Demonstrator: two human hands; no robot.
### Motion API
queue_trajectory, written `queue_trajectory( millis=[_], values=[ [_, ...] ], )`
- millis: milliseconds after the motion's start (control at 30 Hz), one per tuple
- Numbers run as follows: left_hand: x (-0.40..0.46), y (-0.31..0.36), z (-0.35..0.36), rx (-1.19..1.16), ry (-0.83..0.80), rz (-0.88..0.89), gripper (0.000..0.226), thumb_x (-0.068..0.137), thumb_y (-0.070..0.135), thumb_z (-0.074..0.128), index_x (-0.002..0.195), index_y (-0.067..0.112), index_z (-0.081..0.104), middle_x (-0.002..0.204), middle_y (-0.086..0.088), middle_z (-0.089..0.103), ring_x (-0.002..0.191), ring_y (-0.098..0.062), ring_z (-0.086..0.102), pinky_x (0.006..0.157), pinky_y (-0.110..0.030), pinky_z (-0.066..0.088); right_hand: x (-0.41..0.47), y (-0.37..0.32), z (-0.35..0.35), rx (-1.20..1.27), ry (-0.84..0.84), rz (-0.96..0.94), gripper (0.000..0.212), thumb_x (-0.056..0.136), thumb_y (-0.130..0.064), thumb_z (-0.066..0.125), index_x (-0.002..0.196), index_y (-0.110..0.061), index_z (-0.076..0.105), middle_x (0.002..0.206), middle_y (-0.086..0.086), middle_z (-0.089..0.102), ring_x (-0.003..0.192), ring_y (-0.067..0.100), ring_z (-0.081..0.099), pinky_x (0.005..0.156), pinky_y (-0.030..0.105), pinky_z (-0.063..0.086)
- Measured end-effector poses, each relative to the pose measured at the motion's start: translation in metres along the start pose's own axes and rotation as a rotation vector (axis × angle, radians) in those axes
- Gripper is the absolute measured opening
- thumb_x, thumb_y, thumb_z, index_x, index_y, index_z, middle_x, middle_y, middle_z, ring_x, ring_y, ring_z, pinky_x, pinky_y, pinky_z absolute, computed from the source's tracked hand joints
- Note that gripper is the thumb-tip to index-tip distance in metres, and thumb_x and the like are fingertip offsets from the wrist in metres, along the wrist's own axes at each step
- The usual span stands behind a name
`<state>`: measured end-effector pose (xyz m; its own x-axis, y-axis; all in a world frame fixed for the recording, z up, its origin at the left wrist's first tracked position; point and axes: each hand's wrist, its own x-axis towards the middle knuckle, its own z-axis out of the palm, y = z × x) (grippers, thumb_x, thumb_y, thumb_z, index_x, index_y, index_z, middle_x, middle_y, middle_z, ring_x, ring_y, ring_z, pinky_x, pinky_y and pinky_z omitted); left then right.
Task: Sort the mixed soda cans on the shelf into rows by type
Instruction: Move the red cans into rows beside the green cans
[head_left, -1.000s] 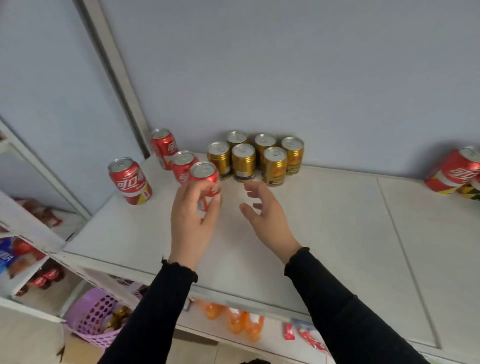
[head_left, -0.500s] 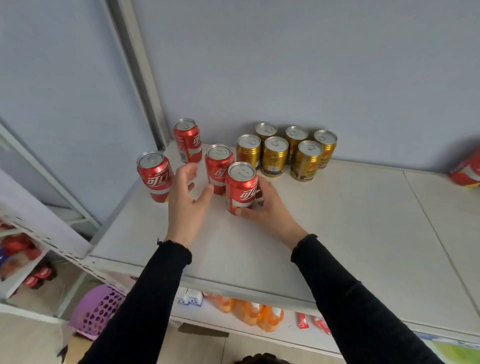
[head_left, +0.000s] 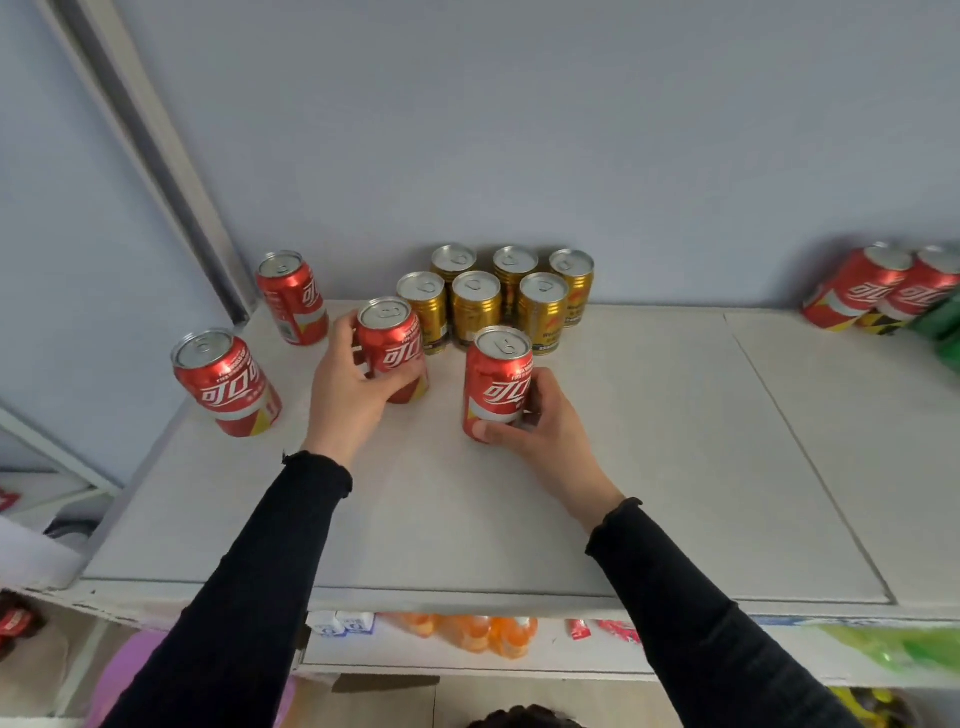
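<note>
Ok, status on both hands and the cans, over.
Left hand grips one red cola can, right hand grips another. Six gold cans grouped behind. Two red cans loose at left. Nothing blocking.

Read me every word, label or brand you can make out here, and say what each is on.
"可口": white script on the red can in the right hand, on the one in the left hand, and on the front left can.
Small print on the red cans: too blurred.
Gold cans: labels unreadable.
Far right cans: white script, blurred.

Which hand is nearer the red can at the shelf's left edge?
Left. The left hand sits just right of that can, gripping another; the right hand is farther right.
</note>
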<state>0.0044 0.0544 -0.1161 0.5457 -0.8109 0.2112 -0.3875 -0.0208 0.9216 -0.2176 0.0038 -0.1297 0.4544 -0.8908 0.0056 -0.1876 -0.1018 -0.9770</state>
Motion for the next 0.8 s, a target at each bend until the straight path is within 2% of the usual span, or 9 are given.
queue_trajectory(
  millis=[100, 200, 300, 367, 467, 567, 667, 733, 800],
  values=[
    [-0.004, 0.021, 0.034, -0.013, -0.063, 0.05, 0.083, 0.075, 0.036, 0.087, 0.145, 0.032, 0.042, 0.134, 0.019, 0.055, 0.112, 0.013, 0.053, 0.086, -0.008, 0.045, -0.007, 0.004, -0.038, -0.015, 0.102, -0.007, 0.068, 0.074, -0.026, 0.088, 0.13, -0.023, 0.049, 0.122, -0.008, 0.064, 0.108, 0.01, 0.063, 0.086, 0.022, 0.054],
    [-0.008, 0.046, 0.079, -0.051, -0.147, 0.118, 0.087, 0.074, 0.036, 0.088, 0.146, 0.037, 0.039, 0.139, 0.019, 0.055, 0.122, 0.008, 0.053, 0.096, -0.018, 0.049, -0.015, 0.009, -0.084, -0.056, 0.207, -0.012, 0.065, 0.075, -0.027, 0.087, 0.128, -0.021, 0.05, 0.118, -0.009, 0.065, 0.102, 0.005, 0.063, 0.076, 0.014, 0.05],
    [-0.016, 0.075, 0.133, -0.066, -0.237, 0.17, 0.085, 0.074, 0.035, 0.089, 0.143, 0.04, 0.04, 0.136, 0.021, 0.056, 0.12, 0.008, 0.054, 0.096, -0.022, 0.05, -0.024, 0.019, -0.138, -0.07, 0.316, -0.01, 0.063, 0.074, -0.026, 0.088, 0.126, -0.022, 0.052, 0.114, -0.011, 0.066, 0.098, 0.001, 0.064, 0.072, 0.009, 0.049],
    [-0.022, 0.093, 0.174, -0.065, -0.289, 0.199, 0.085, 0.073, 0.036, 0.09, 0.142, 0.04, 0.041, 0.134, 0.019, 0.058, 0.12, 0.003, 0.057, 0.096, -0.026, 0.052, -0.029, 0.026, -0.18, -0.071, 0.389, -0.01, 0.061, 0.073, -0.025, 0.088, 0.123, -0.022, 0.053, 0.112, -0.011, 0.067, 0.094, -0.002, 0.064, 0.071, 0.006, 0.047],
    [-0.032, 0.121, 0.242, -0.061, -0.344, 0.212, 0.083, 0.071, 0.035, 0.091, 0.139, 0.041, 0.043, 0.129, 0.019, 0.059, 0.117, -0.004, 0.059, 0.091, -0.028, 0.056, -0.036, 0.039, -0.25, -0.084, 0.47, -0.001, 0.06, 0.074, -0.024, 0.088, 0.123, -0.021, 0.053, 0.111, -0.012, 0.067, 0.094, -0.001, 0.063, 0.071, 0.005, 0.047],
    [-0.044, 0.149, 0.311, -0.06, -0.354, 0.224, 0.08, 0.07, 0.035, 0.091, 0.134, 0.043, 0.044, 0.125, 0.024, 0.059, 0.114, -0.004, 0.061, 0.088, -0.028, 0.057, -0.038, 0.055, -0.32, -0.089, 0.542, 0.007, 0.059, 0.075, -0.02, 0.087, 0.122, -0.019, 0.053, 0.107, -0.012, 0.066, 0.088, -0.007, 0.062, 0.069, 0.004, 0.045],
    [-0.053, 0.169, 0.375, -0.04, -0.348, 0.234, 0.08, 0.07, 0.036, 0.091, 0.134, 0.043, 0.044, 0.127, 0.017, 0.062, 0.113, -0.009, 0.063, 0.091, -0.033, 0.058, -0.032, 0.072, -0.377, -0.093, 0.594, 0.016, 0.056, 0.075, -0.018, 0.086, 0.12, -0.018, 0.052, 0.105, -0.012, 0.066, 0.081, -0.015, 0.06, 0.065, 0.004, 0.043],
    [-0.056, 0.179, 0.413, -0.031, -0.347, 0.231, 0.078, 0.07, 0.037, 0.09, 0.134, 0.043, 0.045, 0.126, 0.016, 0.063, 0.114, -0.008, 0.063, 0.094, -0.036, 0.057, -0.024, 0.081, -0.405, -0.089, 0.616, 0.021, 0.055, 0.077, -0.018, 0.085, 0.118, -0.022, 0.048, 0.102, -0.018, 0.064, 0.082, -0.014, 0.06, 0.066, 0.006, 0.044],
    [-0.057, 0.186, 0.443, -0.007, -0.345, 0.221, 0.078, 0.071, 0.037, 0.089, 0.134, 0.043, 0.044, 0.127, 0.016, 0.063, 0.116, -0.006, 0.061, 0.096, -0.038, 0.055, -0.012, 0.088, -0.423, -0.092, 0.637, 0.016, 0.056, 0.078, -0.018, 0.083, 0.118, -0.024, 0.044, 0.1, -0.021, 0.06, 0.087, -0.008, 0.06, 0.071, 0.014, 0.046]
  ],
)
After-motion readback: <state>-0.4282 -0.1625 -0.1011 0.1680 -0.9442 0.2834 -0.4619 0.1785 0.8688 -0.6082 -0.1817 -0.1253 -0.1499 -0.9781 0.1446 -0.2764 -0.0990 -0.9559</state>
